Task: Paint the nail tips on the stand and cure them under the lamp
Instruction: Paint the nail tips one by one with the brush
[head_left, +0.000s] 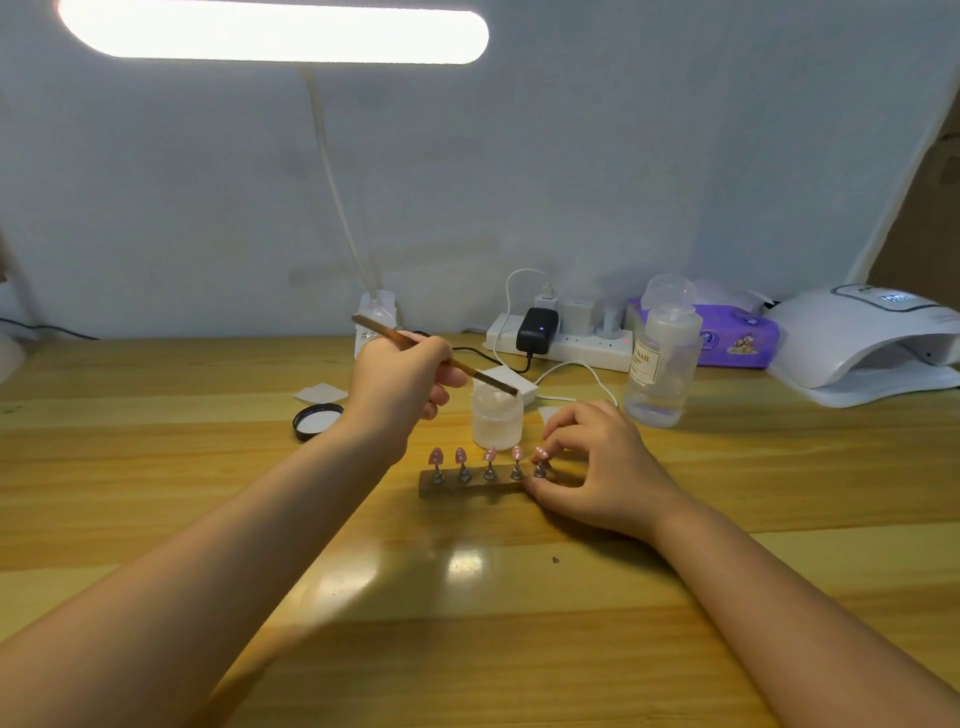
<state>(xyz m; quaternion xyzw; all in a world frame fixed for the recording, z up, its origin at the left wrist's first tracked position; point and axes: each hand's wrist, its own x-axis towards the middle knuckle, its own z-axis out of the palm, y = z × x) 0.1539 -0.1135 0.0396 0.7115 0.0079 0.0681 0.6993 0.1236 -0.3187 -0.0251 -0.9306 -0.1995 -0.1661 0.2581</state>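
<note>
We see the stand (475, 483), a dark bar, lying near the middle of the wooden tabletop (156, 467), with five pink nail tips (489, 455) upright on small metal holders in a row along it. Our right hand (597, 467) has its grip closed around the right end of the stand, thumb at the front edge and fingertips curled near the rightmost tip. Our left hand (400, 384) pinches a slim brown brush (431, 353), holding it slanted so that its lower end reaches the rim of a small frosted jar (496, 418) just behind the stand. The jar's black lid (317, 420) lies upturned to the left, with a white pad (320, 393) behind it. Toward the back right corner sits the white curing lamp (862, 338), well apart from the stand. Between lamp and jar stands a clear pump bottle (662, 364), with a purple tissue pack (737, 338) behind it. A white power strip (566, 340) runs along the back edge, holding a black adapter (536, 330). A lit desk light (275, 31) hangs overhead.
</note>
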